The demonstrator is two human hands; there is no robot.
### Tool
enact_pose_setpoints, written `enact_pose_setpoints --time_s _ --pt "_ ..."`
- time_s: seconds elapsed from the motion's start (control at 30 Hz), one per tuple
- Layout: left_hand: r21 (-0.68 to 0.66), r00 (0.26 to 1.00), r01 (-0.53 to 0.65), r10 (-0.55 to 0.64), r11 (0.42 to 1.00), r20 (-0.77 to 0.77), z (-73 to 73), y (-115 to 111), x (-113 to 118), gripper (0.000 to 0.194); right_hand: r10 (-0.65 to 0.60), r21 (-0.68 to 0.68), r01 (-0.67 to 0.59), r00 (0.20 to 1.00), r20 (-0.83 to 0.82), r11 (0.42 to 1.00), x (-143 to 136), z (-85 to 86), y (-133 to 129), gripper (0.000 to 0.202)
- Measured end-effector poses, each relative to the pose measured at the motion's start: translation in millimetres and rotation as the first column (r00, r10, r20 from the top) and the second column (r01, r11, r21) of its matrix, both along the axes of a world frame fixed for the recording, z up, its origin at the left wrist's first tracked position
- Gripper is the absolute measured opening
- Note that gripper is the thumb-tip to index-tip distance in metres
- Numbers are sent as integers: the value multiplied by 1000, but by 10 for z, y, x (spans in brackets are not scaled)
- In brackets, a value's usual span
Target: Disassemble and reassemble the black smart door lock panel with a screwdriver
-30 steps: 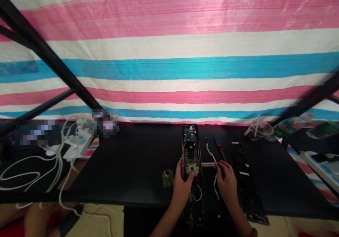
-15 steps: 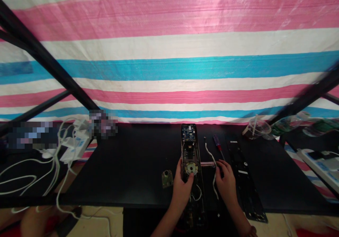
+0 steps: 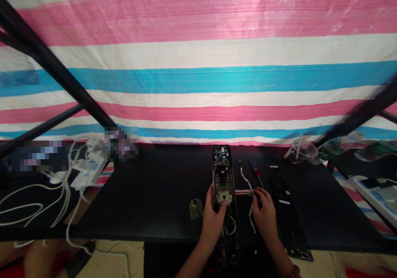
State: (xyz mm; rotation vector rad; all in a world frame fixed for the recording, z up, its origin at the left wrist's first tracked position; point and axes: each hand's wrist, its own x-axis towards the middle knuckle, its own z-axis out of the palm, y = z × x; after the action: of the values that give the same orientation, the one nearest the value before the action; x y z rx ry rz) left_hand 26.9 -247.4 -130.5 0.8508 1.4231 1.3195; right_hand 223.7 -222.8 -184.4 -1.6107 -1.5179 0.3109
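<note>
A long, narrow black device housing lies lengthwise before me, its inside exposed. It holds a blue circuit board, a round metal part and a thin white wire. My left hand grips the housing's left side, thumb over the round part. My right hand is closed on a thin pinkish rod-like tool, whose left end meets the housing's right edge. A white cable runs beside and partly behind my right fingers. A small greenish metal plate rests left of my left hand.
A screwdriver and a long black panel lie to the right. Farther right stand a plastic cup and a white power strip. White cables tangle at the left. A striped sheet hangs behind.
</note>
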Motion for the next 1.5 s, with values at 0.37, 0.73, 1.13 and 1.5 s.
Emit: enact_pose_setpoints --time_s 0.37,0.73,1.13,1.5 --pt "24 1000 3 -3 1000 -10 -51 -17 -11 71 -4 -2 4 1000 0 1000 -2 24 1 31" --pt "19 1000 24 -25 1000 14 -28 -27 -37 74 3 8 -3 1000 -7 1000 2 19 3 31" --pt "91 997 69 -66 993 -35 -99 -52 -81 75 12 11 -12 1000 -3 1000 15 -1 5 29" --pt "132 991 129 -131 983 2 -187 -110 -162 66 -56 149 54 998 12 987 -152 207 -135 30"
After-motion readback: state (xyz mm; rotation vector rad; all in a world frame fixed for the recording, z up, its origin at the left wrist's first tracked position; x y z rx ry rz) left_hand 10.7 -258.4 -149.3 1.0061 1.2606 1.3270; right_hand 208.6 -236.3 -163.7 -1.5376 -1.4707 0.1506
